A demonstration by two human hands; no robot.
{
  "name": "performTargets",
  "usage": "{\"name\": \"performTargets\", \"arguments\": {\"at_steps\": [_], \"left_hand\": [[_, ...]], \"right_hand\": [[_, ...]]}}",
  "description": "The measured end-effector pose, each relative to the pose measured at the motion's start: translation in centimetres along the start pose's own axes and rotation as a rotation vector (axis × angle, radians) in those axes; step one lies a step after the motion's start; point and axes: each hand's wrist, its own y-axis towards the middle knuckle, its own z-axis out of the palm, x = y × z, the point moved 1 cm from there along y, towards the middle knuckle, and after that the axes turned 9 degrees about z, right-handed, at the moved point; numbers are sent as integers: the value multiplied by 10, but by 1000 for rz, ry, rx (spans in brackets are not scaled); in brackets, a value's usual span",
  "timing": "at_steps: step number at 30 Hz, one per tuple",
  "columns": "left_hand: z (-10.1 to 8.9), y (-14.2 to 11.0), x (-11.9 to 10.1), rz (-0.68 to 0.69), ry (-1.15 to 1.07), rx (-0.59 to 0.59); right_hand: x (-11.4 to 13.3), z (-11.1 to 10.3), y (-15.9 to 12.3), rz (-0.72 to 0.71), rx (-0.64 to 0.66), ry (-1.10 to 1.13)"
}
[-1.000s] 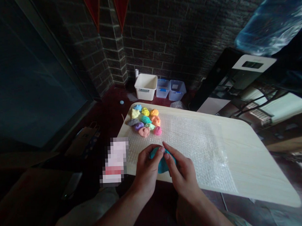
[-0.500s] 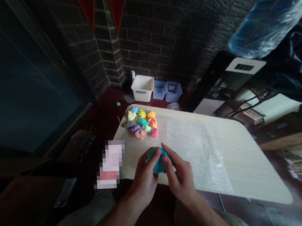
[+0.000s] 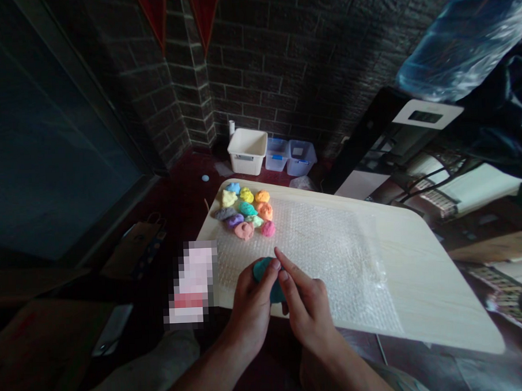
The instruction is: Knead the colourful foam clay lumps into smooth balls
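Observation:
A teal lump of modelling clay (image 3: 262,268), flattened and rounded, is held above the near edge of the table. My left hand (image 3: 252,302) wraps round its left side, with the thumb pressing on top. Thumb and index finger of my right hand (image 3: 307,300) pinch at its right edge, close to the left thumb; the exact contact is partly hidden by the fingers. Beyond the hands, several soft clay lumps in different colours lie grouped at the table's far left, among them a pink lump (image 3: 267,228) and a salmon lump (image 3: 244,231).
Bubble wrap (image 3: 328,256) covers the middle of the pale wooden table (image 3: 429,280). A white basket (image 3: 247,158) and two clear bins (image 3: 301,159) stand on the floor by the brick wall. At the right is a water dispenser (image 3: 371,139). A pixelated patch hides something at left.
My right thumb and fingers have moved in towards the left thumb, and the teal clay has tilted and shows less of its face. The other clay lumps lie as before.

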Motion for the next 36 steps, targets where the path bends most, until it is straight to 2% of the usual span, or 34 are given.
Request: {"name": "performTargets", "arguments": {"at_steps": [5,8,12,15,20,27,32,36], "left_hand": [[6,2,-8,-31,-27,4],[9,4,-13,-53,-72,24],[9,7,-16,-107,-134,130],[7,10,-18,-151,-133,181],[4,12,-20,-109,-74,151],[1,10,-15,-49,18,164],[-1,9,-9,54,103,72],[0,7,-6,70,134,28]], "right_hand": [[-4,1,-3,9,24,40],[-6,0,-5,-10,-16,81],[-6,-4,-4,13,-62,96],[-4,-6,-2,-9,-44,68],[-2,-7,-1,-78,0,14],[-4,-7,1,-81,-5,31],[-5,-7,0,-59,-26,12],[-3,-6,-2,-55,0,37]]}}
